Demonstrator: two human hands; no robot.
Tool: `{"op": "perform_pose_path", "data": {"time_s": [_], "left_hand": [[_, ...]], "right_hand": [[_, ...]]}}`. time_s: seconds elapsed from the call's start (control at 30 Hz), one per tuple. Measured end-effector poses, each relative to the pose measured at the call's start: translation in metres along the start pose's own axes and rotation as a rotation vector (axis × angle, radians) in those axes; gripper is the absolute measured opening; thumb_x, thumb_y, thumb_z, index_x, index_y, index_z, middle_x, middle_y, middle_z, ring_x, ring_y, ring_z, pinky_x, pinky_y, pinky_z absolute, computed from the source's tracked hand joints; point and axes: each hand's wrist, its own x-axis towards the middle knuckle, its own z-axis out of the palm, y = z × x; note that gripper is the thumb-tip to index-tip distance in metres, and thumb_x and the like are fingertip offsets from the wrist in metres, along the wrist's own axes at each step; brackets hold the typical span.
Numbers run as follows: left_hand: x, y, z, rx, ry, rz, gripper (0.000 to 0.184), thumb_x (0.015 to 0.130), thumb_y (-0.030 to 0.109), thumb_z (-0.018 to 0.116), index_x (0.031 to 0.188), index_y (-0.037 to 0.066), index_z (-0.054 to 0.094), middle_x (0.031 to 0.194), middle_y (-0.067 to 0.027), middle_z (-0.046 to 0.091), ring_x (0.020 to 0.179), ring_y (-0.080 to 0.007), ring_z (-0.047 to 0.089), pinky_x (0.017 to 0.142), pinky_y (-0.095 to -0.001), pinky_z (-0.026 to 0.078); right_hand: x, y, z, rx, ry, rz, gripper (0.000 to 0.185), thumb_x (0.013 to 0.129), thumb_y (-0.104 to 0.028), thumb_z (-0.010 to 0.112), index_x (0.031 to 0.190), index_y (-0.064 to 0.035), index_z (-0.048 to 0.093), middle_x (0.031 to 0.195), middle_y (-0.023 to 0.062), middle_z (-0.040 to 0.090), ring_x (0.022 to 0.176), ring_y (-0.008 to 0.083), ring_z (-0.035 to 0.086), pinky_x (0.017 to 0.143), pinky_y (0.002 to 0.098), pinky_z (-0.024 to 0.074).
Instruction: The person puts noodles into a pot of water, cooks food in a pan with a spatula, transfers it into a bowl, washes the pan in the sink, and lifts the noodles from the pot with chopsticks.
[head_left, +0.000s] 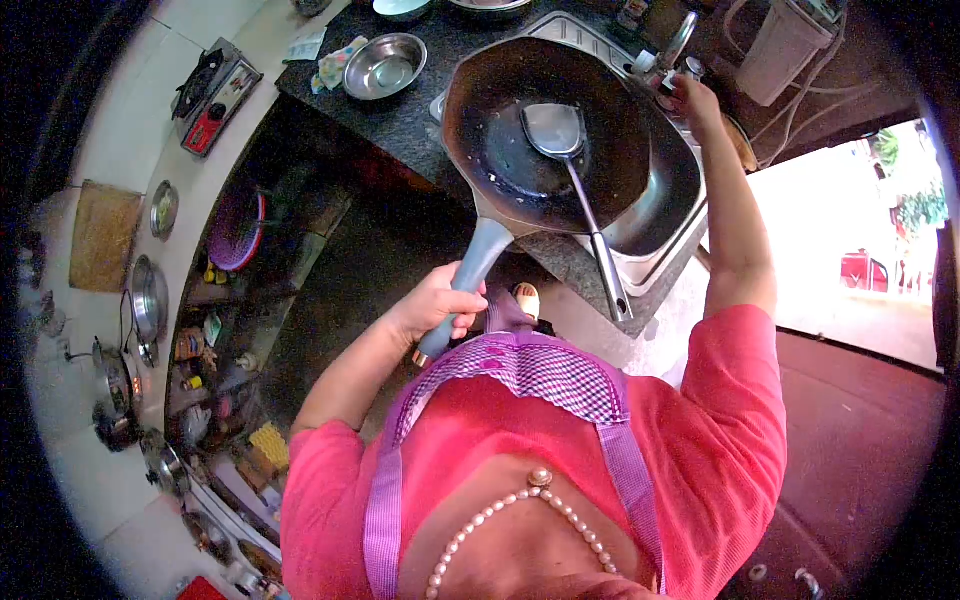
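Note:
My left hand (440, 305) is wrapped round the grey-blue handle of a large dark wok (500, 170), which is held over the sink (670, 225). A metal spatula (555, 130) lies in the wok, its long handle reaching out over the near rim. Small light bits show on the wok's inner surface. At the upper right, my right hand (693, 98) is at the faucet (682, 42), near its base. Its fingers are bent there, but their exact grip is too small to make out.
A steel bowl (385, 67) and a patterned cloth (338, 65) stand on the dark counter (400, 125) left of the wok. A whitish container (785, 55) with hoses is at the upper right. Shelves with a purple basket (237, 232) are at left.

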Motion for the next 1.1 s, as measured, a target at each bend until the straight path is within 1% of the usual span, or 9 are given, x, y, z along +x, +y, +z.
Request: {"op": "perform_pose_path", "data": {"time_s": [0.17,0.27,0.4,0.47,0.5,0.6,0.77,0.9,1.1], "left_hand": [[0.033,-0.008,-0.032,-0.029,-0.005,0.026,0.020,0.073,0.002,0.057,0.087,0.004,0.043,0.063,-0.0029,0.045,0.044,-0.0082,0.042,0.039,-0.0218,0.036],[0.034,0.000,-0.041,-0.005,0.020,0.024,0.018,0.073,0.002,0.057,0.086,0.003,0.045,0.063,-0.0033,0.046,0.045,-0.0082,0.042,0.041,-0.0204,0.034],[0.044,-0.011,-0.044,-0.075,-0.012,0.030,0.017,0.071,0.003,0.058,0.085,0.003,0.047,0.064,-0.0033,0.047,0.045,-0.0078,0.041,0.042,-0.0192,0.033],[0.051,-0.013,-0.035,-0.030,-0.009,0.034,0.017,0.071,0.004,0.058,0.084,0.003,0.047,0.064,-0.0031,0.047,0.046,-0.0076,0.041,0.042,-0.0188,0.033],[0.052,-0.011,-0.034,-0.008,-0.007,0.036,0.017,0.071,0.005,0.058,0.084,0.003,0.047,0.063,-0.0029,0.047,0.046,-0.0074,0.041,0.042,-0.0185,0.032],[0.052,0.006,-0.030,-0.037,0.018,-0.026,0.017,0.071,0.006,0.058,0.084,0.003,0.047,0.063,-0.0030,0.047,0.046,-0.0069,0.041,0.042,-0.0184,0.032],[0.049,0.019,-0.040,-0.082,-0.060,-0.068,0.017,0.072,0.001,0.056,0.085,0.001,0.044,0.067,-0.0052,0.047,0.045,-0.0074,0.043,0.037,-0.0192,0.036],[0.043,0.025,-0.058,-0.155,-0.133,-0.110,0.017,0.073,0.001,0.056,0.086,0.002,0.044,0.066,-0.0043,0.047,0.045,-0.0071,0.043,0.036,-0.0194,0.036],[0.050,-0.006,-0.055,-0.141,-0.257,-0.104,0.019,0.072,0.001,0.056,0.087,0.002,0.044,0.064,-0.0039,0.047,0.045,-0.0063,0.042,0.037,-0.0181,0.036]], "right_hand": [[0.015,-0.029,0.035,0.089,0.095,0.182,0.041,0.087,-0.038,0.044,0.100,-0.0012,0.055,0.074,0.0097,0.057,0.054,0.0157,0.051,0.048,0.0261,0.0377],[0.026,-0.004,0.035,-0.037,-0.157,0.098,0.042,0.087,-0.039,0.044,0.104,-0.0013,0.052,0.080,0.0093,0.057,0.058,0.0141,0.051,0.050,0.0261,0.0371],[-0.098,-0.061,0.059,0.030,-0.511,0.120,0.048,0.085,-0.042,0.047,0.120,-0.0097,0.044,0.115,0.0032,0.049,0.099,0.0154,0.047,0.077,0.0288,0.0402],[-0.166,-0.047,0.064,0.102,-0.551,0.092,0.056,0.083,-0.034,0.053,0.131,-0.0121,0.031,0.123,0.0080,0.041,0.103,0.0150,0.044,0.078,0.0296,0.0402],[-0.198,-0.062,0.072,0.120,-0.555,0.114,0.067,0.080,-0.031,0.060,0.133,-0.0098,0.024,0.127,0.0133,0.035,0.115,0.0228,0.036,0.094,0.0326,0.0316],[-0.258,-0.075,0.089,0.188,-0.599,0.315,0.077,0.078,-0.020,0.061,0.135,-0.0098,0.011,0.108,0.0106,0.046,0.084,0.0162,0.051,0.066,0.0274,0.0427],[-0.281,-0.081,0.101,0.878,-0.536,0.754,0.041,0.077,-0.010,0.053,0.114,0.0020,0.040,0.074,0.0085,0.053,0.051,0.0140,0.051,0.042,0.0255,0.0410],[-0.278,-0.107,0.089,0.817,-0.441,0.772,0.013,0.077,-0.009,0.051,0.086,0.0008,0.048,0.067,0.0087,0.052,0.045,0.0114,0.049,0.033,0.0237,0.0371],[-0.314,-0.153,0.044,0.349,-0.277,0.707,0.062,0.072,-0.006,0.054,0.128,-0.0006,0.029,0.071,0.0076,0.055,0.044,0.0101,0.050,0.032,0.0204,0.0352]]}}
